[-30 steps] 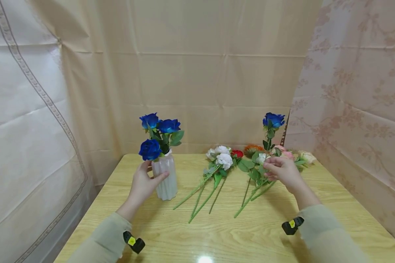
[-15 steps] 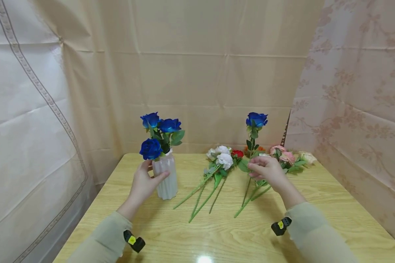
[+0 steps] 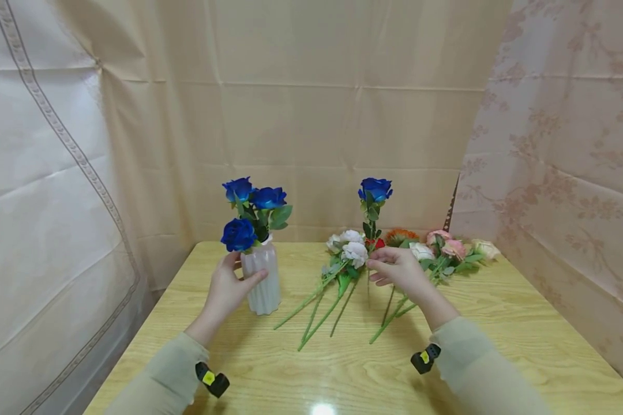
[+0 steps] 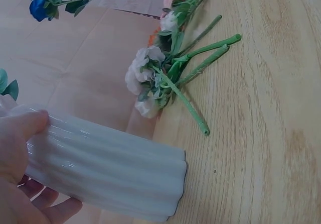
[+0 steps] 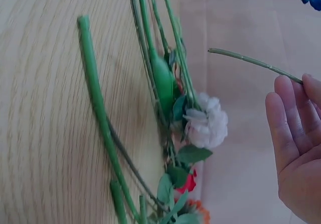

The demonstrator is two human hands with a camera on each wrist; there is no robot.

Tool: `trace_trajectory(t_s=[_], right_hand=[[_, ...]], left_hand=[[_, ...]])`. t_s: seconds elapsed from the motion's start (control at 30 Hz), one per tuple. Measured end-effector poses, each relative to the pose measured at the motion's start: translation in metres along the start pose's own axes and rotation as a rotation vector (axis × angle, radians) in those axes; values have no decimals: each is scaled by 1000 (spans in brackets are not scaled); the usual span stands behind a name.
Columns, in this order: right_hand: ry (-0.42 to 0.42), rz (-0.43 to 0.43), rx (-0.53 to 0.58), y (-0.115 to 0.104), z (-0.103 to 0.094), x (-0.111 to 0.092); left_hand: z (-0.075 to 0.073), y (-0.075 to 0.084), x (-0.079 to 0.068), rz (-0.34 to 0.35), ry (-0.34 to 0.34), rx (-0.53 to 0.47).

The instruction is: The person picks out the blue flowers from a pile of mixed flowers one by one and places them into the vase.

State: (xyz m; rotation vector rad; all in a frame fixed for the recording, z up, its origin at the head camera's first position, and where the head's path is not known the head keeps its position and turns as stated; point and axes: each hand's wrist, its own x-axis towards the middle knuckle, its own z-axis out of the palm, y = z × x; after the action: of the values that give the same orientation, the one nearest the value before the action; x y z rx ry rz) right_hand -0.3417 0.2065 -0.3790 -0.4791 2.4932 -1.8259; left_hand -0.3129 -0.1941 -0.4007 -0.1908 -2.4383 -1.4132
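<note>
A white ribbed vase [image 3: 262,282] stands upright at the left of the table, with three blue roses [image 3: 237,234] in it. My left hand [image 3: 231,288] holds the vase round its side, thumb in front; the left wrist view shows the smooth, wavy vase wall [image 4: 110,163] down to its base. Between thumb and fingertips, my right hand [image 3: 402,272] pinches the stem of another blue rose [image 3: 375,190], held upright above the table. In the right wrist view the lower stem [image 5: 246,59] sticks out free past the fingers.
White flowers [image 3: 354,253] lie mid-table with their stems toward the front. Behind and right of them are a red flower [image 3: 378,243], an orange flower [image 3: 401,235], pink flowers [image 3: 454,249] and a cream flower [image 3: 485,249]. A beige curtain [image 3: 316,127] hangs behind the table.
My right hand has carried the blue rose leftward, from above the pink flowers to beside the white ones. The left hand and the vase have stayed in place.
</note>
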Motion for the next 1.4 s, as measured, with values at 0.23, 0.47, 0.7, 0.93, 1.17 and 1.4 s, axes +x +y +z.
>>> trace_trajectory(t_s=[0.23, 0.47, 0.7, 0.93, 1.17, 1.4], right_hand=[[4, -13, -19, -3, 6, -1], [10, 9, -15, -3, 5, -3], [15, 5, -12, -3, 5, -3], [14, 0, -7, -5, 5, -4], [2, -2, -5, -7, 6, -5], [5, -8, -5, -8, 6, -5]], left_hand=[[1, 0, 0, 4, -4, 7], [-1, 2, -1, 5, 0, 10], [-3, 2, -3, -9, 18, 17], [-8, 8, -7, -23, 49, 64], [-12, 7, -15, -20, 85, 127], [-8, 10, -19, 149, 111, 93]])
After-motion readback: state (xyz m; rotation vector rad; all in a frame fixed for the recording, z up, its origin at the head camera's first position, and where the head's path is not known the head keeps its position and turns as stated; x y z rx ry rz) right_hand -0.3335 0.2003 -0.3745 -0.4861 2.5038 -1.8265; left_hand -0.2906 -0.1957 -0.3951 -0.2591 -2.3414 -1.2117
